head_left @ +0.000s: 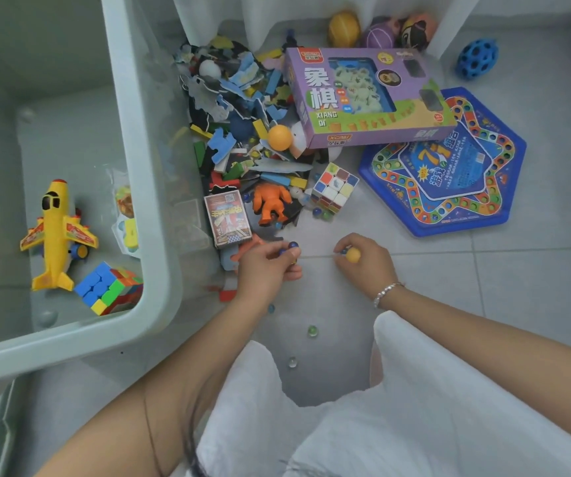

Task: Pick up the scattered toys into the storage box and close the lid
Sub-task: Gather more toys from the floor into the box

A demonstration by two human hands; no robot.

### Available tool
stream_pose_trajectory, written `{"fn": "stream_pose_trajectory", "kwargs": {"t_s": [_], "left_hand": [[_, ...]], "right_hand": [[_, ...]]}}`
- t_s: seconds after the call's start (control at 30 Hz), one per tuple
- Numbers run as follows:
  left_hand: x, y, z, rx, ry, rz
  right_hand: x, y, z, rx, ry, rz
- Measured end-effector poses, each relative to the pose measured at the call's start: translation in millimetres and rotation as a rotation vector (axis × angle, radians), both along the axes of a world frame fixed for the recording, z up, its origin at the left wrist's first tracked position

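- Both hands hold small toys: left hand (266, 265) pinches dark marbles (289, 247), right hand (363, 258) curls round a small orange ball (352, 255).
- Storage box (146, 187) lies open just left of the left hand, the nearer one; its long axis cannot be told.
- Loose marbles (312, 331) sit on grey floor tiles (517, 270) nearer the body than both hands; the toy pile (242, 132) lies beyond them.

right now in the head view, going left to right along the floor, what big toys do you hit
yellow plastic toy plane → multicoloured cube in the grey storage box → orange toy figure → white-faced puzzle cube → blue hexagonal game board
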State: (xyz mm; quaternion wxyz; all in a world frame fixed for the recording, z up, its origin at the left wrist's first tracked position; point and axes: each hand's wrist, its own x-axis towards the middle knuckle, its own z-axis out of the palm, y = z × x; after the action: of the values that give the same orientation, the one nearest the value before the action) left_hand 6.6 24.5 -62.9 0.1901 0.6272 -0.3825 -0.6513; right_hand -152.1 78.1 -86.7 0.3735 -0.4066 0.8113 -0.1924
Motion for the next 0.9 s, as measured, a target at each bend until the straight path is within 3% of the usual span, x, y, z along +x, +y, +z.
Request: {"fn": "stream_pose_trajectory", "kwargs": {"t_s": [0.17,0.4,0.53,0.67,0.8,0.9], "left_hand": [[-13,4,30,-0.102,-0.020,-0.049],[-31,11,127,-0.232,0.123,-0.056],[-18,5,204,-0.344,0.216,-0.009],[30,-13,260,-0.495,0.185,0.051],[100,-49,269,-0.528,-0.004,0.091],[152,-81,243,-0.417,-0.149,-0.008]], "right_hand": [[-3,4,40,-0.157,-0.334,-0.232],[-11,-6,135,-0.407,-0.414,-0.262],[-2,-22,201,-0.517,-0.461,-0.169],[25,-46,253,-0.514,-0.577,0.003],[78,-84,283,-0.458,-0.586,0.254],[131,-118,281,-0.402,-0.411,0.476]]}}
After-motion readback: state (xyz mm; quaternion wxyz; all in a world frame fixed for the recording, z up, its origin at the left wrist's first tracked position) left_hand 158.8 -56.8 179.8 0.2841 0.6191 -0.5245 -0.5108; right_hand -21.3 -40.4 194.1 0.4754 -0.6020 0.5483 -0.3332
